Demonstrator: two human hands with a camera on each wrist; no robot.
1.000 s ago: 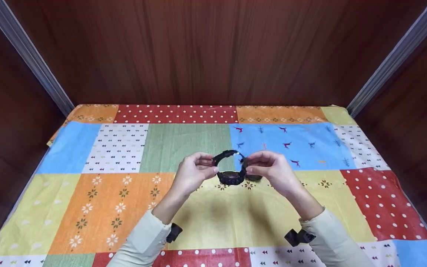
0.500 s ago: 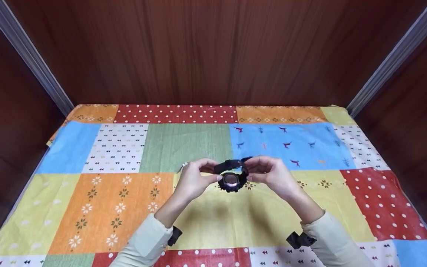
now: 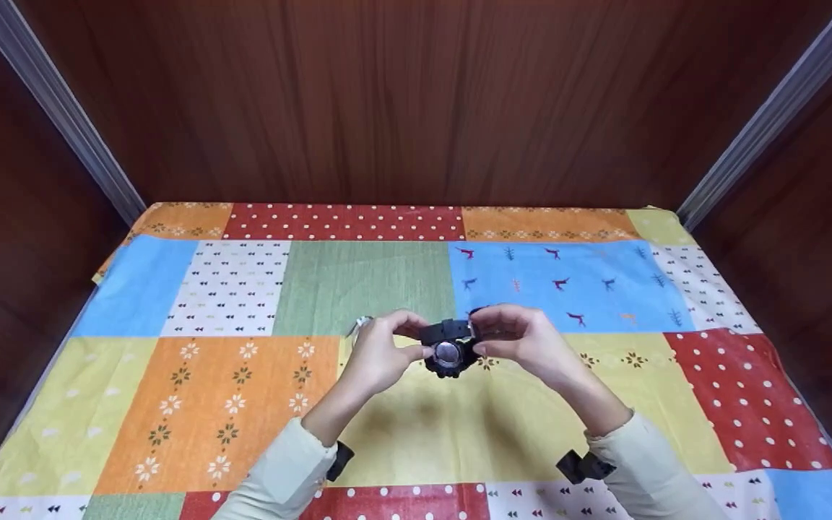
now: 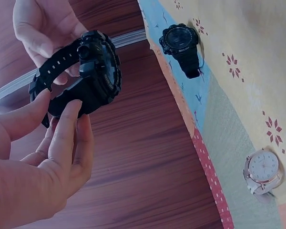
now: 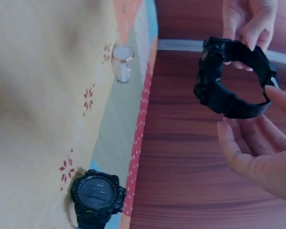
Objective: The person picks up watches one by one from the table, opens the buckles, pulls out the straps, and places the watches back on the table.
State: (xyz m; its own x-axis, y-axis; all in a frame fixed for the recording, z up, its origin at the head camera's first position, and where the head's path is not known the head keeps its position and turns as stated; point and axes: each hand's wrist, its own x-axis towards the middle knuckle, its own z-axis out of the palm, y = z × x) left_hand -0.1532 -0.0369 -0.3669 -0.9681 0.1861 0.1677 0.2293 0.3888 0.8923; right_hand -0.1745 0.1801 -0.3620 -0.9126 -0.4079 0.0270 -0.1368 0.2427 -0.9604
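A black sports watch hangs above the cloth between both hands, its round face towards the head camera. Its strap curves into a ring, as the right wrist view shows on the same watch. My left hand pinches one side of it between thumb and fingers, and my right hand pinches the other. In the left wrist view the left fingers press the strap below the case. A second black watch and a white-dialled watch lie on the cloth.
A patchwork tablecloth covers the table. Brown wood-grain panels stand behind it and at both sides, with metal strips at the corners. In the head view the white watch is mostly hidden behind the left hand.
The held watch has tilted, so its round face now shows and the strap ring looks flatter. Both hands have dropped slightly, and the white watch has come into view beside the left hand.
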